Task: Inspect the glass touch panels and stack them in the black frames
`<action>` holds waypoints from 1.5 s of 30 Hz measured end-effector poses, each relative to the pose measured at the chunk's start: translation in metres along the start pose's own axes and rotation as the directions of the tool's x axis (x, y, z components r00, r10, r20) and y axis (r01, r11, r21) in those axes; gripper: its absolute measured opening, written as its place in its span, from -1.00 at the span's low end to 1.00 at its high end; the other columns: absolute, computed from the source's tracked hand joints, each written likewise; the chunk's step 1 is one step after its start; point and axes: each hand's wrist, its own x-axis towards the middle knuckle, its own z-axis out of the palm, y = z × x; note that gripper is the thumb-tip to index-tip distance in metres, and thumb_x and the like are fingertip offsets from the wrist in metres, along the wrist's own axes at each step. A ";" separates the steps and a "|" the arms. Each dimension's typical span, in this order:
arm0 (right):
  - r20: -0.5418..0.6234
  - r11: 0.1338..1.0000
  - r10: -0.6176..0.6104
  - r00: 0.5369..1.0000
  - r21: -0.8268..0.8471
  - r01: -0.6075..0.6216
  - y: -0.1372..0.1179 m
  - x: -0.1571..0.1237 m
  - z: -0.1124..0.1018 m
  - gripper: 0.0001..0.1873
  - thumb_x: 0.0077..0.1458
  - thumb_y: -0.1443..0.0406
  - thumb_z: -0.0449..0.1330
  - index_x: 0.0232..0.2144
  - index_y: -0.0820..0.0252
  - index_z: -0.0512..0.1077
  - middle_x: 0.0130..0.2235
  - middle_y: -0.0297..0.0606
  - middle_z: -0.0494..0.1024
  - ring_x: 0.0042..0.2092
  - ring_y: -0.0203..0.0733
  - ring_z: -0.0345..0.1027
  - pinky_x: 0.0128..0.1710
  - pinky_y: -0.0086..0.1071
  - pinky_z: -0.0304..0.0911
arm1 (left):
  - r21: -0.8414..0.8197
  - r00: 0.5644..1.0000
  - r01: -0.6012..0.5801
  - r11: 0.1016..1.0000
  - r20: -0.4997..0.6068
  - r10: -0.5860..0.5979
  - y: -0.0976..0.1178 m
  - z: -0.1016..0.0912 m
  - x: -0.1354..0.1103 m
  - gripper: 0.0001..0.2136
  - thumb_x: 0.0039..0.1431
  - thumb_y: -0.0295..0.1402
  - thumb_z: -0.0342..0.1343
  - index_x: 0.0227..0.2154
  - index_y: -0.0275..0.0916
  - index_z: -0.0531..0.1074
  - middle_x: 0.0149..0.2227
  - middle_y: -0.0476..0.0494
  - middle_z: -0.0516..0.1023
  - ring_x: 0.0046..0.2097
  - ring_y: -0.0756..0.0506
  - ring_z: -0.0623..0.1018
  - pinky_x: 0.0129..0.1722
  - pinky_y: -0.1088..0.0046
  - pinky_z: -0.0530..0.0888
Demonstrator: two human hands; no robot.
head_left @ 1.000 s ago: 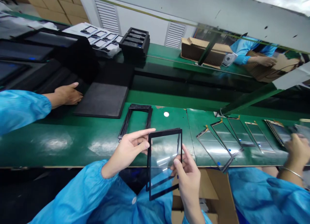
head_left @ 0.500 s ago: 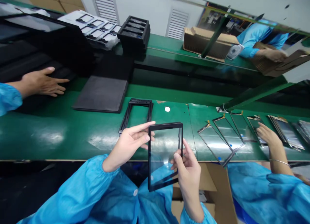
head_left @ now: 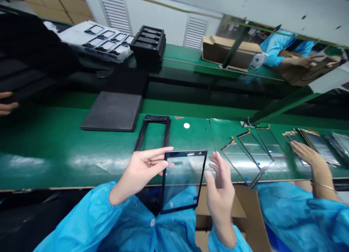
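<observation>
My left hand (head_left: 139, 177) pinches the upper left edge of a clear touch-screen panel (head_left: 184, 179) with a black border. The panel is tilted up over the bench's front edge, and my sleeve and jacket show through it. Just off its right edge, my right hand (head_left: 221, 192) is open, thumb and fingers apart, with nothing in it. A small stack of black rectangular frames (head_left: 139, 135) lies on the green bench behind my left hand. Several clear panels with thin dark borders (head_left: 249, 148) lie fanned out to the right.
A dark foam slab (head_left: 111, 110) lies left on the bench (head_left: 54, 135). Another person's hand (head_left: 308, 154) rests over stacked panels (head_left: 319, 144) at right; another person's fingers (head_left: 7, 104) show at far left by black trays. Black trays (head_left: 148, 44) stand on the shelf. Below is an open carton (head_left: 245, 215).
My right hand has let go of the panel and moved right with its fingers opened. The panel has tilted and dropped slightly. At far left, the other person's hand has drawn back with the black trays.
</observation>
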 end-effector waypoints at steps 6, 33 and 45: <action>0.210 0.940 0.213 0.954 0.223 -0.259 -0.024 0.029 0.002 -0.70 0.26 0.15 0.34 -0.02 0.12 0.65 -0.45 -0.25 0.74 -0.34 -0.08 0.69 -0.19 -0.26 0.57 | 0.138 0.999 0.022 0.990 0.023 -0.026 0.008 -0.010 -0.010 -0.58 0.14 -0.25 0.41 0.07 -0.21 0.70 -0.36 -0.18 0.79 -0.29 -0.21 0.78 -0.34 0.49 0.70; 0.333 0.803 0.427 0.841 0.287 -0.522 0.002 0.034 -0.014 -0.45 0.13 -0.18 0.38 -0.37 0.22 0.66 -0.48 -0.08 0.73 -0.45 0.01 0.67 -0.36 -0.24 0.58 | 0.042 0.994 0.092 0.995 0.046 -0.094 0.010 -0.018 -0.012 -0.59 0.34 -0.09 0.25 0.09 -0.19 0.34 -0.10 -0.35 0.76 -0.31 -0.19 0.75 -0.43 0.41 0.62; 0.110 0.902 0.360 0.926 0.213 -0.376 -0.018 0.021 -0.003 -0.49 0.23 -0.08 0.33 -0.54 0.17 0.55 -0.56 -0.18 0.68 -0.55 -0.10 0.59 -0.50 -0.37 0.48 | -0.028 0.988 0.119 0.993 -0.093 -0.121 0.009 -0.009 -0.018 -0.47 0.22 0.03 0.34 0.05 -0.18 0.32 -0.21 -0.25 0.78 -0.41 -0.18 0.72 -0.52 0.42 0.60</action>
